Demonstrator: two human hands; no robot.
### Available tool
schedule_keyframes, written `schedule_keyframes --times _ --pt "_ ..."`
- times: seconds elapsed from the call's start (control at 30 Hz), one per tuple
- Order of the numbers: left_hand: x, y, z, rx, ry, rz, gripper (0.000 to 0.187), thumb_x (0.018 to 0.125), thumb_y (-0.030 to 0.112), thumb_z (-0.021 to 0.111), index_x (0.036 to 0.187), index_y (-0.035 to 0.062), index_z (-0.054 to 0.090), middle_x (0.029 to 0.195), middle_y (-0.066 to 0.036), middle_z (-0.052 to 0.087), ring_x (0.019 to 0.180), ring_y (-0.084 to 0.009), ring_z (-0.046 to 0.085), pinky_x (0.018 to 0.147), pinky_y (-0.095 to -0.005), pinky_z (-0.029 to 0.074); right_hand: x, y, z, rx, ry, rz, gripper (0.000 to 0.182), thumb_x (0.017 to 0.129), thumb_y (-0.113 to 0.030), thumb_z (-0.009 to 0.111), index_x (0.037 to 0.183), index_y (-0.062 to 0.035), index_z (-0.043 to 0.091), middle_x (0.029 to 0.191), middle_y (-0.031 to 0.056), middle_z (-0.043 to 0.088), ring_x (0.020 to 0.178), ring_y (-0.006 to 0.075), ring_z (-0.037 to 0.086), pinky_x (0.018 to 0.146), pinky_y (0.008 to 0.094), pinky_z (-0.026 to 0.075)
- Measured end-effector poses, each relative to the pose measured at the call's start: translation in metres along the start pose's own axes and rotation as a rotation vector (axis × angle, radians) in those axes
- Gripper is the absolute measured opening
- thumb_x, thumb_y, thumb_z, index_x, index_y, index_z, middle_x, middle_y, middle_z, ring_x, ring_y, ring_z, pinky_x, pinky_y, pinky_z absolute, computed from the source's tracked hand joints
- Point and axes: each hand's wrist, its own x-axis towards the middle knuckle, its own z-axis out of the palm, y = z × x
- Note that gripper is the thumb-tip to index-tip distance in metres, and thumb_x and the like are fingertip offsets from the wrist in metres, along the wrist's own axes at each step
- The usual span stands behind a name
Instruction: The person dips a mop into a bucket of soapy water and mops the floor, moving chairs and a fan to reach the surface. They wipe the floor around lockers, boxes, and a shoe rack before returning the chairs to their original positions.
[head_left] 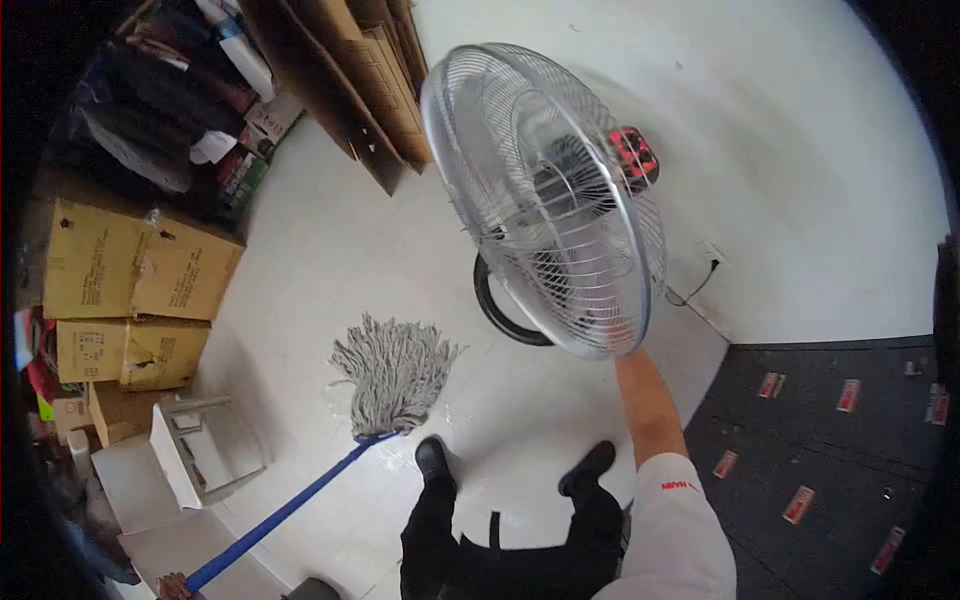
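At the lower left edge, my left hand is closed around the blue handle of a mop. The mop's grey string head lies spread on the floor in front of my shoes. My right arm reaches to a standing fan with a round silver wire grille. Behind that grille, my right hand shows only as a blurred shape closed on the fan's stand; its separate fingers are hidden. The fan's black ring base is partly covered by the grille. A red control box sits behind the fan head.
Cardboard boxes and a white plastic stool line the left side. Flattened cardboard leans at the back. A plug and cord sit at the right wall. Dark panels with red labels lie at right.
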Motion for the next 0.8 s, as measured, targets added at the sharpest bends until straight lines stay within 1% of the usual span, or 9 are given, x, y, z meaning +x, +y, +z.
schedule_keyframes --times 0.07,0.3,0.43,0.53,0.57,0.63,0.67,0.73,0.8 --pt "0.002 0.006 -0.015 -0.159 -0.257 -0.133 0.033 0.085 0.012 0.044 0.056 0.0123 0.029 0.048 0.001 0.022 0.044 -0.0081 0.021 0.05 -0.0229 0.026 0.031 0.009 0.019 0.003 -0.029 -0.016 0.023 0.082 -0.016 0.055 0.101 -0.0042 0.056 0.08 0.0054 0.057 0.076 0.0143 0.055 0.066 0.0303 0.046" --pt "-0.044 0.028 0.012 0.139 0.174 0.178 0.036 0.087 0.028 0.035 0.054 0.0124 0.031 0.049 0.001 0.029 0.043 -0.0112 0.029 0.045 -0.0268 0.032 0.059 0.048 0.038 0.042 -0.054 -0.021 0.024 0.082 -0.017 0.055 0.102 -0.0037 0.055 0.08 0.0054 0.057 0.074 0.014 0.055 0.065 0.0297 0.046" --pt "-0.073 0.022 0.023 0.224 0.408 0.211 0.042 0.088 0.037 0.029 0.053 0.0124 0.033 0.049 0.001 0.032 0.042 -0.0129 0.034 0.042 -0.0291 0.035 0.052 0.052 0.012 0.059 -0.058 -0.021 0.025 0.082 -0.017 0.055 0.103 -0.0034 0.055 0.08 0.0054 0.058 0.074 0.0139 0.055 0.065 0.0294 0.046" --pt "-0.099 0.015 0.059 0.33 0.621 0.248 0.047 0.088 0.043 0.025 0.053 0.0125 0.035 0.047 0.001 0.034 0.042 -0.0128 0.036 0.039 -0.0301 0.037 0.034 0.056 -0.018 0.072 -0.047 -0.019 0.025 0.082 -0.017 0.055 0.103 -0.0032 0.055 0.08 0.0054 0.058 0.073 0.0138 0.055 0.065 0.0292 0.046" --pt "-0.095 0.017 0.038 0.324 0.629 0.249 0.047 0.088 0.043 0.025 0.053 0.0125 0.035 0.047 0.001 0.034 0.042 -0.0128 0.036 0.039 -0.0301 0.037 0.025 0.054 -0.031 0.084 -0.043 -0.004 0.025 0.082 -0.017 0.055 0.103 -0.0031 0.055 0.08 0.0054 0.058 0.073 0.0137 0.055 0.065 0.0291 0.046" --pt "-0.084 0.025 -0.021 0.289 -0.099 0.275 0.045 0.088 0.038 0.027 0.053 0.0121 0.036 0.045 0.001 0.033 0.04 -0.0135 0.036 0.04 -0.0303 0.039 0.013 0.048 -0.047 0.075 -0.029 0.007 0.026 0.082 -0.017 0.055 0.104 -0.003 0.055 0.08 0.0054 0.058 0.072 0.0137 0.055 0.064 0.0289 0.045" --pt "-0.085 0.027 -0.02 0.286 -0.089 0.278 0.045 0.088 0.038 0.027 0.053 0.0121 0.036 0.045 0.001 0.033 0.04 -0.0135 0.036 0.04 -0.0303 0.039 0.015 0.044 -0.048 0.065 -0.034 0.011 0.026 0.082 -0.017 0.055 0.104 -0.0029 0.055 0.08 0.0054 0.058 0.072 0.0136 0.055 0.064 0.0288 0.045" --pt "-0.082 0.028 -0.015 0.085 0.029 0.106 0.037 0.084 0.029 0.034 0.051 0.0129 0.034 0.043 0.001 0.032 0.038 -0.0139 0.035 0.041 -0.0296 0.04 0.014 0.039 -0.057 0.049 -0.033 0.013 0.026 0.082 -0.017 0.055 0.104 -0.0028 0.055 0.08 0.0054 0.058 0.072 0.0136 0.055 0.064 0.0287 0.045" --pt "-0.081 0.025 -0.011 0.156 0.02 0.165 0.032 0.08 0.024 0.037 0.05 0.0135 0.032 0.043 0.0 0.032 0.037 -0.014 0.034 0.042 -0.0294 0.04 0.014 0.038 -0.063 0.035 -0.03 0.013 0.027 0.082 -0.017 0.055 0.104 -0.0026 0.055 0.08 0.0055 0.058 0.071 0.0135 0.056 0.064 0.0285 0.045"
